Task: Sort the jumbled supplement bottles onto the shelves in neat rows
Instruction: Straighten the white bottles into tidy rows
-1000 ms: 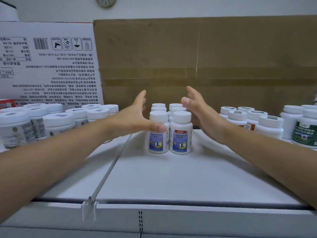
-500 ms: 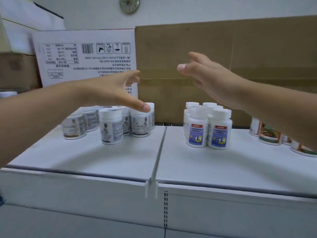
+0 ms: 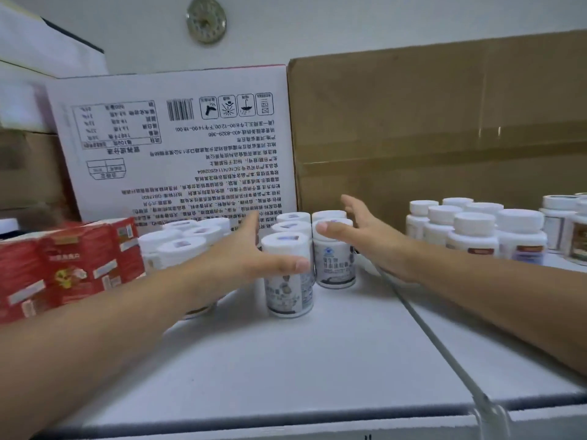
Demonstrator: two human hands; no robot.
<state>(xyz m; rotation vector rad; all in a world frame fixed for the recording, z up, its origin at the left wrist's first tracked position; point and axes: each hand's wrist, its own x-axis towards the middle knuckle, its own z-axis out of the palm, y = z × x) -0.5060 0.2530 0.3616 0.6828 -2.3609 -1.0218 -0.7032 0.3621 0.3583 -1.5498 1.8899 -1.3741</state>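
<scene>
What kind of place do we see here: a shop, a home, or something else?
Probably a shop's stockroom or pharmacy storage. It has a white shelf with a wire divider, many white-capped supplement bottles standing in groups, and big shipping cartons stacked behind them.

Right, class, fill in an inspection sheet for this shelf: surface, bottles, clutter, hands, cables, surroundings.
Surface: white shelf, with a divider rail running front to back.
Job's things: grey-label bottles upright in two rough columns between the hands; right-side bottles beyond the rail; left-side bottles behind the left forearm.
Clutter: red cartons at far left.
Grippers: left hand and right hand both open, flanking the grey-label bottles; contact unclear.
Cables: nothing seen.
Surroundings: white printed box, brown cardboard, wall clock.
</scene>
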